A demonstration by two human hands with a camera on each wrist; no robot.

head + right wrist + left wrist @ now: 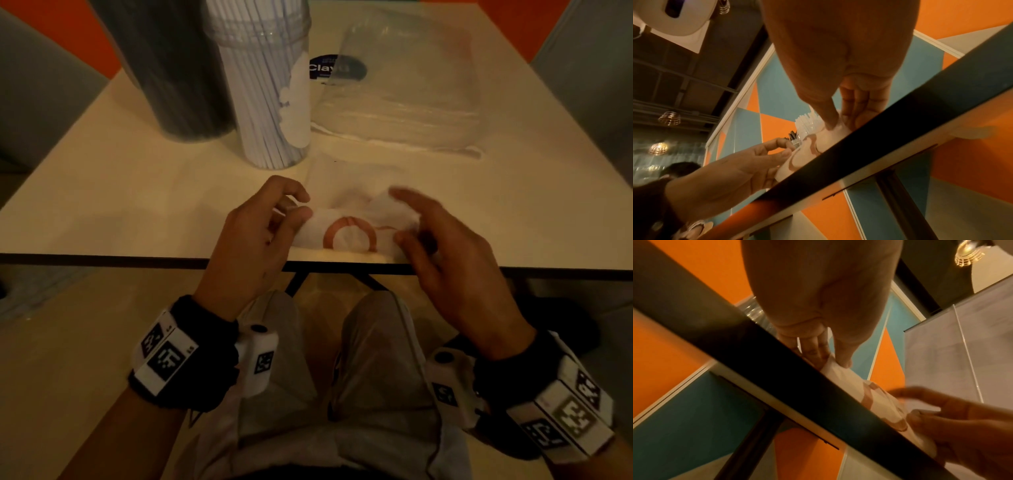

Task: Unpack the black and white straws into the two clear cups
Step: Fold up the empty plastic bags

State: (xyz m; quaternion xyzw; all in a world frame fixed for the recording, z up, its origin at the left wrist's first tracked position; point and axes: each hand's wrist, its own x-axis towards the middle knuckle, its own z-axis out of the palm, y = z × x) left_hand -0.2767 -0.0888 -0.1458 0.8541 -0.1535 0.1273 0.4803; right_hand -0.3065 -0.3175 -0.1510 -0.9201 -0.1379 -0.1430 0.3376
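Note:
Two clear cups stand at the table's back left. One is packed with black straws [178, 68], the other [274, 34] with white straws [263, 113]. Near the front edge lies a white wrapper [349, 229] printed with a red-brown ring. My left hand [303, 207] pinches its left end between thumb and fingers, which the left wrist view shows close up at my left hand [835, 361]. My right hand [400, 216] holds the right end, blurred; in the right wrist view its thumb presses the wrapper [830, 134] against the fingers of my right hand [838, 123].
A crumpled clear plastic bag [404, 85] lies at the back right, partly over a dark round sticker [325, 68]. The table's front edge [137, 255] runs just under my hands, with black legs below. Orange and teal walls surround the table.

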